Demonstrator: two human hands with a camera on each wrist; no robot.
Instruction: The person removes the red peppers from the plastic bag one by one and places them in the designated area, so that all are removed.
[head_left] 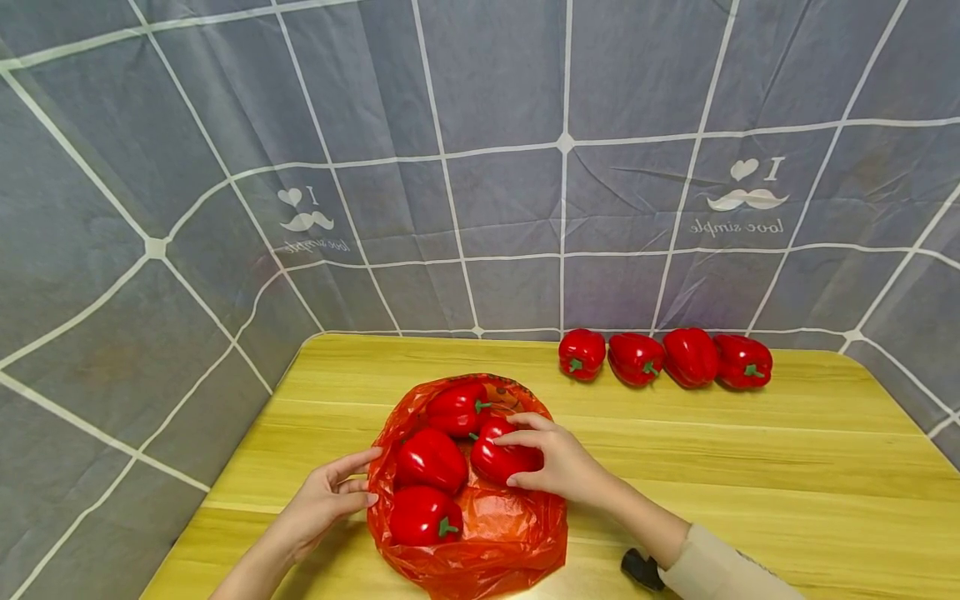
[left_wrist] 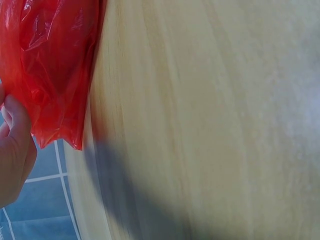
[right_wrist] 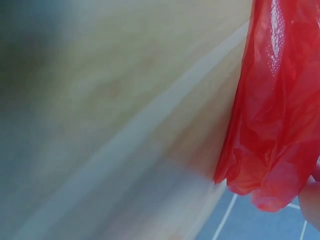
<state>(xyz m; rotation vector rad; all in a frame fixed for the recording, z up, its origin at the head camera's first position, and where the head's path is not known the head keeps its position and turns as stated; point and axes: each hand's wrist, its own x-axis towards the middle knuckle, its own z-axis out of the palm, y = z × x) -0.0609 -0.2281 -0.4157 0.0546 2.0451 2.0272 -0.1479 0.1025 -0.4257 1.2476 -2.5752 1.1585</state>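
Note:
A red plastic bag point(head_left: 510, 517) sits with its mouth wide on the wooden table. Several red bell peppers with green stems lie inside, among them one at the left point(head_left: 431, 461) and one at the near left point(head_left: 423, 515). My right hand point(head_left: 562, 462) reaches over the right rim, thumb and fingers curved round a red bell pepper point(head_left: 495, 454) in the bag. At the opposite side, my left hand point(head_left: 322, 504) touches the bag's outer wall with its fingertips, index and thumb spread apart. Both wrist views show the bag's crinkled side, with only part of each hand visible.
Several more red bell peppers point(head_left: 690, 358) stand in a row at the table's back right. A grey curtain point(head_left: 502, 200) with white lines hangs behind the table point(head_left: 750, 467). A small black object point(head_left: 641, 569) shows beside the right forearm.

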